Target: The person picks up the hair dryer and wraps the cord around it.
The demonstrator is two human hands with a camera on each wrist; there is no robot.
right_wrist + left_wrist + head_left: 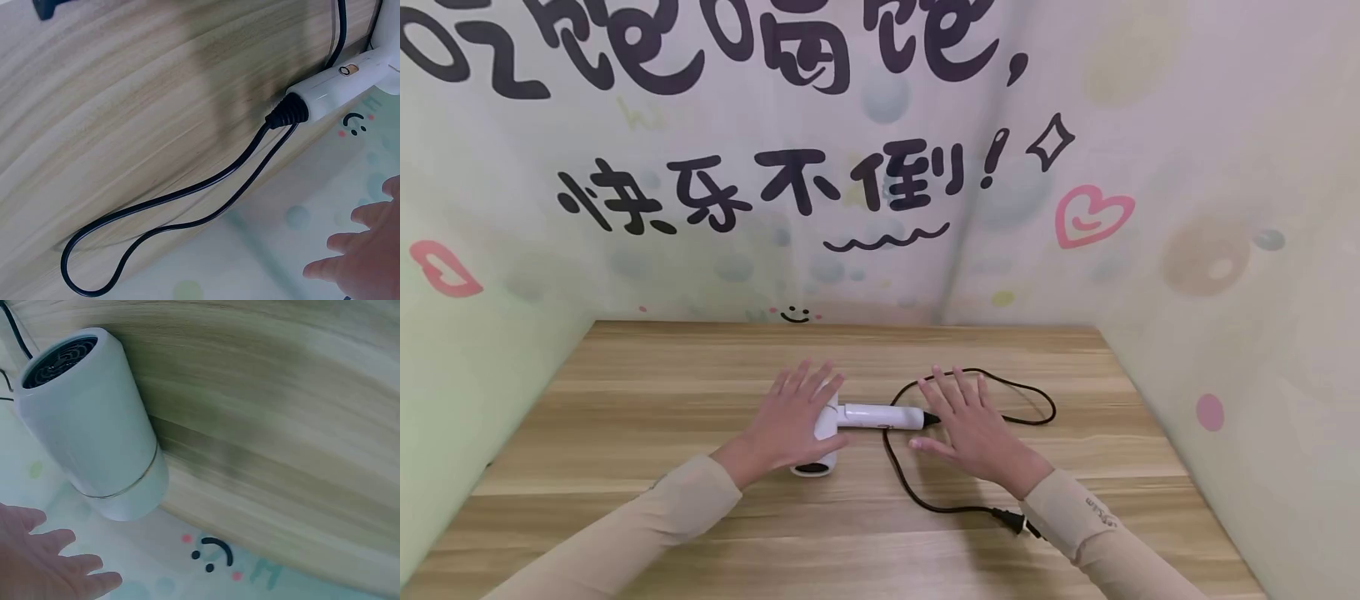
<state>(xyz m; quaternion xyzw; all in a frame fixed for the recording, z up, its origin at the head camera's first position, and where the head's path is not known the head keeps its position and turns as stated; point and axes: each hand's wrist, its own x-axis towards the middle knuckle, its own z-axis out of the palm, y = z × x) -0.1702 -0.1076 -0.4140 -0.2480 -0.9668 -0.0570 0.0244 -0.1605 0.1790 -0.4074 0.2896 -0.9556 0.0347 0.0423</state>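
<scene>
A white hair dryer (883,416) lies on the wooden table, its barrel (94,419) to the left and its handle (344,84) pointing right. Over the barrel my left hand (790,421) hovers with spread fingers, hiding part of it in the head view. My right hand (973,429), fingers also spread, is above the black power cord (169,197) just right of the handle's end. In both wrist views the hands (53,556) (365,247) appear apart from the dryer and hold nothing. A dark grille shows at one end of the barrel.
The cord loops behind and in front of the handle, ending in a black plug (1011,521) near my right sleeve. The wooden table (700,533) meets a printed backdrop (880,275) at its far edge, with pale walls on both sides.
</scene>
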